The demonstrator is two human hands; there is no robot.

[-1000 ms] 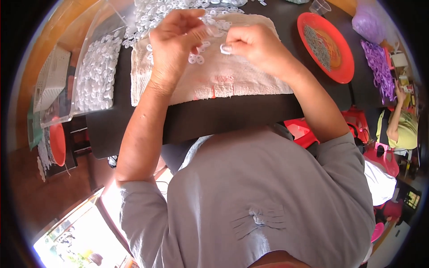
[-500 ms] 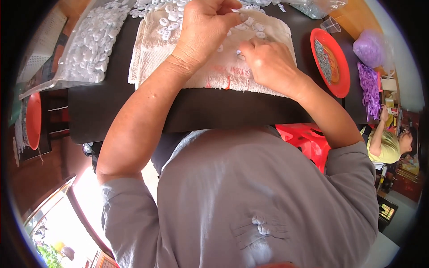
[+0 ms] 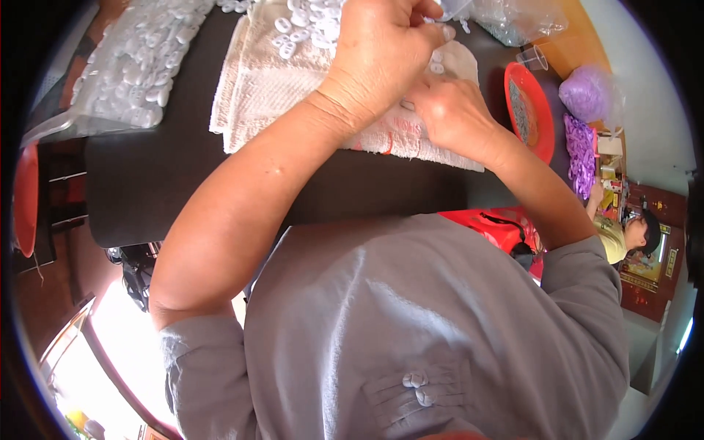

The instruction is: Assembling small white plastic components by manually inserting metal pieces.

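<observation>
My left hand (image 3: 385, 51) is over the far side of a cream towel (image 3: 271, 88), thumb and fingers closed together. Whatever is in its pinch, if anything, does not show. Close by on the right is my right hand (image 3: 451, 110), its fingers curled low over the towel and partly hidden behind my left wrist. I cannot make out what those fingers hold. Small white plastic oval pieces with holes (image 3: 312, 22) lie in a loose heap on the towel, left of my left hand. A couple more white pieces (image 3: 437, 62) rest between my hands.
A clear bag of white pieces (image 3: 139, 66) lies at the left of the dark table (image 3: 367, 180). To the right are a red plate (image 3: 543, 110) of small grey metal parts, a clear cup (image 3: 533, 57), a purple bag (image 3: 584, 92) and purple strips (image 3: 579, 154). Another person (image 3: 623, 231) is at far right.
My left hand has moved right, toward the towel's far right part. My right hand has shifted slightly right and down; its fingertips are now more hidden. The whole view has shifted a little.
</observation>
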